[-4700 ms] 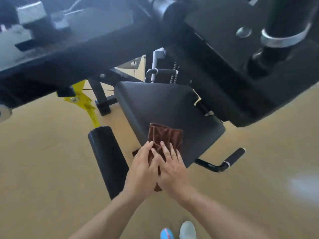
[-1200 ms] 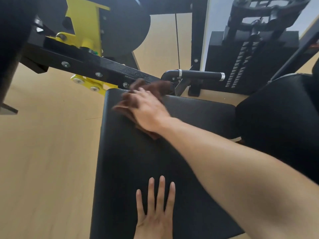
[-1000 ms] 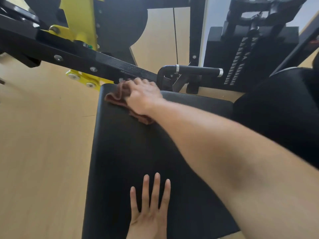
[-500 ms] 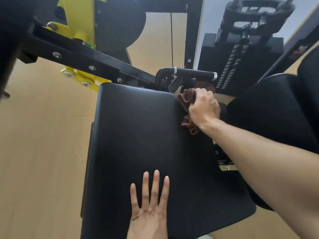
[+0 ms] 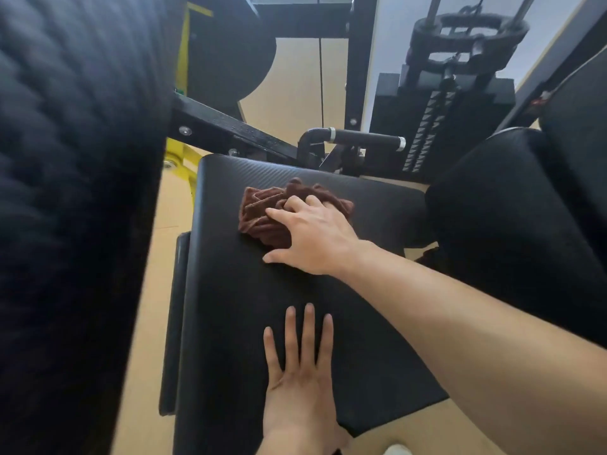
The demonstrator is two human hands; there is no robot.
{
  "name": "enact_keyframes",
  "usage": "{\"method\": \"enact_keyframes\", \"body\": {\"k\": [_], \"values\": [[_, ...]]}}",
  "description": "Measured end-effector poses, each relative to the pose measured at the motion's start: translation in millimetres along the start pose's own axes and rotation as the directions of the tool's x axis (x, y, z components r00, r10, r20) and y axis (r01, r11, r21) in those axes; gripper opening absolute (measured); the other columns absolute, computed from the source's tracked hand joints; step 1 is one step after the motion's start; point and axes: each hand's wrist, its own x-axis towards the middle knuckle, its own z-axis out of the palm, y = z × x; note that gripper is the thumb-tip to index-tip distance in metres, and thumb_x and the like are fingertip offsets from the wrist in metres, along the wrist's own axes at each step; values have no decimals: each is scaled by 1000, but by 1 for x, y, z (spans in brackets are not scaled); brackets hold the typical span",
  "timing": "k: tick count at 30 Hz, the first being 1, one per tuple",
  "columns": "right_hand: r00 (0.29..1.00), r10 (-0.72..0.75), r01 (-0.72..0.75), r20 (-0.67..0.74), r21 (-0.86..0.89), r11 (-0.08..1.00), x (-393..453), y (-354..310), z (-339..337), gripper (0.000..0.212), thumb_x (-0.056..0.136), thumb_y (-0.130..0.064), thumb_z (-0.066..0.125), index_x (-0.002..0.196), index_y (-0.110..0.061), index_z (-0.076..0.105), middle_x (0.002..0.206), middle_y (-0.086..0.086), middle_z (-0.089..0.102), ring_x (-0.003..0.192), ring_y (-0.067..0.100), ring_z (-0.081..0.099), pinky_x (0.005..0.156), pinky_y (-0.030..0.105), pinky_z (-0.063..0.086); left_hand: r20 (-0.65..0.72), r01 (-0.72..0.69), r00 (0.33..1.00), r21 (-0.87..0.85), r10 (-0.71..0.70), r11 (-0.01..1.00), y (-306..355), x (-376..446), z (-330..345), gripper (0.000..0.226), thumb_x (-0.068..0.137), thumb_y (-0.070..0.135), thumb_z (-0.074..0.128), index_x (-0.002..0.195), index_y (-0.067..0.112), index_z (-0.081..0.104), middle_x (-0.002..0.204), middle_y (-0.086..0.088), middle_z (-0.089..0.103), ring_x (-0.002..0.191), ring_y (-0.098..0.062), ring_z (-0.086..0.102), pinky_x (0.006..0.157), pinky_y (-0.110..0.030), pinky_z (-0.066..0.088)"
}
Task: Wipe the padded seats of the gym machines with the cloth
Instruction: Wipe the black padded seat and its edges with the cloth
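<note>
Both hands showing, palms down.
Right hand (image 5: 315,234) reaching forward, fingers curling, forearm extended; left hand (image 5: 300,372) lying flat, fingers straight, slightly spread.

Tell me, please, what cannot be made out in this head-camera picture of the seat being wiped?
- Cloth: its near part is hidden under the right hand.
- Seat: its near edge is cut off by the frame bottom.
- Left side of the view: blocked by a blurred black pad close to the camera.
- Left hand: wrist cut off by the frame bottom.
</note>
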Motion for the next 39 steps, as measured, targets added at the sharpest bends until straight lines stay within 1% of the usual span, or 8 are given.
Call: {"method": "enact_keyframes", "body": {"k": [5, 11, 15, 17, 24, 29, 36, 39], "values": [[991, -63, 64, -119, -2, 998, 20, 21, 32, 77, 88, -83, 29, 156, -49, 18, 171, -2, 7, 157, 31, -11, 122, 60, -9, -273, -82, 961, -103, 51, 991, -5, 5, 19, 132, 43, 12, 88, 154, 10, 17, 164, -19, 12, 150, -40, 9, 118, -63, -15], [973, -68, 86, -222, 74, 994, 40, 11, 34, 58, 101, -64, 28, 155, -42, 31, 170, -5, 18, 157, 31, 9, 124, 58, 4, -236, -79, 970, -92, 55, 993, -3, 9, 22, 131, 32, 11, 92, 150, 13, 34, 161, -16, 28, 147, -40, 22, 121, -61, -7], [952, -223, 226, -208, -13, 974, 79, 33, 9, 52, 104, -53, 34, 153, -36, 37, 164, -6, 33, 152, 30, 25, 119, 59, 20, -161, 4, 987, 26, 1, 1000, 0, 9, 13, 135, 66, 23, 81, 154, 30, -20, 163, -10, -29, 145, -34, -35, 107, -63, -33], [938, -275, 271, -211, -51, 961, 88, 52, 2, 49, 105, -47, 38, 152, -33, 39, 160, -4, 39, 147, 27, 33, 114, 54, 29, -158, -2, 987, -13, 0, 1000, -4, 8, 18, 140, 39, 13, 90, 157, 27, 17, 167, -13, 13, 151, -36, 1, 119, -63, -11], [891, 394, -348, -227, 216, 912, 38, 177, 9, 37, 100, -42, 42, 129, -24, 56, 124, 6, 63, 116, 30, 54, 102, 48, 38, -245, -59, 967, 32, 65, 998, -4, 0, 31, 99, 65, 4, 50, 158, 21, 20, 168, -10, 12, 150, -38, 14, 121, -62, 0], [795, 554, -431, -248, 411, 803, 57, 138, 0, 33, 93, -44, 51, 113, -22, 64, 110, 6, 68, 107, 32, 60, 96, 43, 44, -243, -43, 969, 25, 48, 999, -3, -2, 29, 90, 73, -2, 25, 160, 20, 15, 164, -12, 25, 155, -36, 3, 121, -62, -1], [964, -252, 265, -86, 208, 941, 124, -23, -13, 52, 100, -37, 46, 151, -37, 38, 163, 2, 32, 153, 33, 18, 122, 61, 8, 51, -23, 998, 9, 22, 1000, -4, -4, 0, 166, 19, 83, 73, 160, 19, 13, 168, -17, 7, 153, -43, 2, 118, -66, -10], [965, -258, 261, -38, 146, 954, 112, 16, -13, 62, 97, -29, 44, 156, -37, 28, 167, 0, 22, 154, 35, 13, 121, 63, 9, 119, 42, 992, 2, -42, 999, 1, -8, -9, 152, 60, 76, 69, 135, 27, -53, 145, -7, -58, 129, -34, -58, 100, -60, -40]]}}
